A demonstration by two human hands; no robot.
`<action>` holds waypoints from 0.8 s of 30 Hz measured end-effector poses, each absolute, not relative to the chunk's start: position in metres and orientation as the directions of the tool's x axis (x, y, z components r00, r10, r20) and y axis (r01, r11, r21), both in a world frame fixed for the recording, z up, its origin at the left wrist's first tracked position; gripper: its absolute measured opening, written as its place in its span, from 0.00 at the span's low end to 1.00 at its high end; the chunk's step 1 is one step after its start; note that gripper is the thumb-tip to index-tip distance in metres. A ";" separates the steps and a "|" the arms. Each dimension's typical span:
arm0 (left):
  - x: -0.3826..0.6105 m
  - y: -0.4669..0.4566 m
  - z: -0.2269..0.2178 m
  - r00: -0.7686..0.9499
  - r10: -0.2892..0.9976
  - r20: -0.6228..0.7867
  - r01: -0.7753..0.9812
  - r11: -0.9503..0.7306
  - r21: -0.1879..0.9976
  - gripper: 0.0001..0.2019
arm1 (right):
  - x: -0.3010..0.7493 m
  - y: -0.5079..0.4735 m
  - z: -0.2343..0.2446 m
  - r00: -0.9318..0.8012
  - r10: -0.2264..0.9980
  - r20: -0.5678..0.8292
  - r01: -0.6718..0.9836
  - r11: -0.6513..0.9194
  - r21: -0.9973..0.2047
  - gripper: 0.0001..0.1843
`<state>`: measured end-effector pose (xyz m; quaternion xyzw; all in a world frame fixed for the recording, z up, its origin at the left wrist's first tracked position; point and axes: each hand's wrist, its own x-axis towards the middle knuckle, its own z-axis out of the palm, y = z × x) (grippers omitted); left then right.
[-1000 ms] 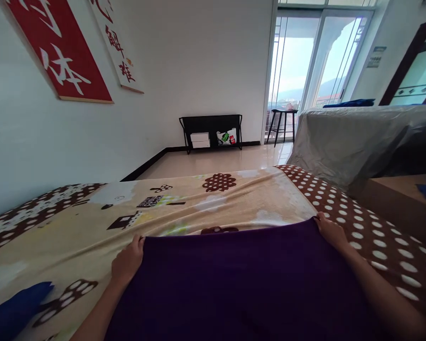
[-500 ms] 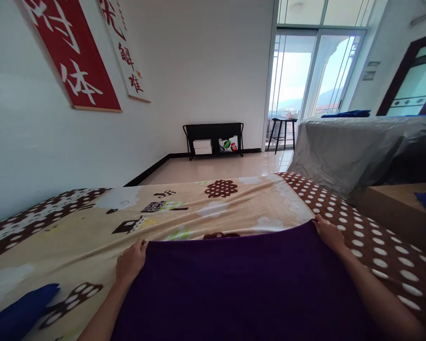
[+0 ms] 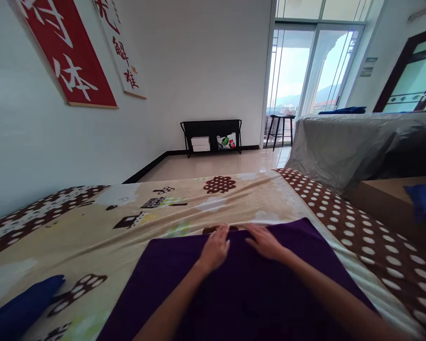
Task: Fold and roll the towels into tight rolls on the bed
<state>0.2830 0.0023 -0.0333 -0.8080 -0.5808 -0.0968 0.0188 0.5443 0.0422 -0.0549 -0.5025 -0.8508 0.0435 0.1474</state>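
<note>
A purple cloth lies spread on a cream blanket with brown patterns and a brown polka-dot border. My left hand rests flat on the cloth near its far edge, fingers stretched out. My right hand lies flat beside it, fingers also extended, close to the left hand at the middle of the far edge. Neither hand holds anything.
A dark blue cloth lies at the lower left. Another blue item sits on a wooden surface at the right. Beyond are a grey-covered piece of furniture, a black rack, a stool and glass doors.
Both hands have let go of the purple cloth's far corners and moved inward to its middle, where they now lie flat. The cloth sits flatter on the blanket.
</note>
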 end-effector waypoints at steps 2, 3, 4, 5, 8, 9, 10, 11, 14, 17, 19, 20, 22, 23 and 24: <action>0.315 0.004 -0.045 0.371 0.918 0.138 0.917 -0.386 0.104 0.28 | 0.518 0.031 -0.067 -0.567 0.804 0.179 0.764 0.594 -0.250 0.33; 0.314 0.004 -0.048 0.382 0.916 0.121 0.912 -0.395 0.110 0.28 | 0.522 0.029 -0.070 -0.587 0.791 0.170 0.747 0.611 -0.262 0.33; 0.301 0.003 -0.050 0.383 0.918 0.106 0.912 -0.394 0.115 0.28 | 0.537 0.029 -0.073 -0.586 0.794 0.162 0.746 0.607 -0.274 0.33; 0.278 0.001 -0.051 0.365 0.926 0.093 0.920 -0.375 0.115 0.28 | 0.562 0.031 -0.074 -0.567 0.809 0.156 0.759 0.587 -0.283 0.33; 0.174 -0.009 -0.055 0.204 0.977 0.056 0.976 -0.207 0.069 0.27 | 0.662 0.042 -0.079 -0.433 0.891 0.139 0.838 0.455 -0.301 0.34; 0.138 -0.011 -0.059 0.133 0.990 0.044 0.991 -0.134 0.025 0.27 | 0.693 0.046 -0.082 -0.379 0.916 0.133 0.864 0.402 -0.305 0.36; 0.107 -0.014 -0.063 0.078 0.996 0.045 0.997 -0.077 -0.017 0.26 | 0.718 0.050 -0.085 -0.330 0.936 0.125 0.884 0.353 -0.307 0.37; 0.082 -0.015 -0.068 0.031 0.998 0.054 0.999 -0.029 -0.035 0.26 | 0.737 0.054 -0.088 -0.289 0.950 0.116 0.899 0.311 -0.307 0.38; 0.052 -0.016 -0.077 -0.029 0.995 0.094 0.998 0.034 -0.050 0.27 | 0.754 0.065 -0.095 -0.215 0.972 0.095 0.926 0.234 -0.296 0.39; 0.066 -0.020 -0.067 -0.035 0.978 0.206 0.998 0.046 -0.051 0.27 | 0.742 0.063 -0.092 -0.156 0.982 0.101 0.947 0.178 -0.266 0.40; 0.079 -0.036 -0.056 0.024 0.952 0.305 0.998 -0.004 -0.066 0.27 | 0.740 0.042 -0.091 -0.104 0.987 0.121 0.961 0.131 -0.244 0.41; 0.083 -0.048 -0.053 0.077 0.941 0.331 0.996 -0.055 -0.076 0.27 | 0.743 0.022 -0.093 -0.076 0.987 0.139 0.965 0.108 -0.239 0.41; 0.084 -0.082 -0.055 0.193 0.929 0.316 0.981 -0.174 -0.089 0.28 | 0.757 -0.032 -0.104 -0.029 0.980 0.196 0.967 0.078 -0.244 0.42; 0.081 -0.102 -0.062 0.236 0.928 0.288 0.972 -0.219 -0.089 0.28 | 0.766 -0.065 -0.114 -0.012 0.972 0.233 0.963 0.074 -0.258 0.42; 0.076 -0.122 -0.070 0.269 0.927 0.264 0.963 -0.253 -0.090 0.30 | 0.774 -0.099 -0.124 -0.007 0.963 0.270 0.959 0.083 -0.272 0.43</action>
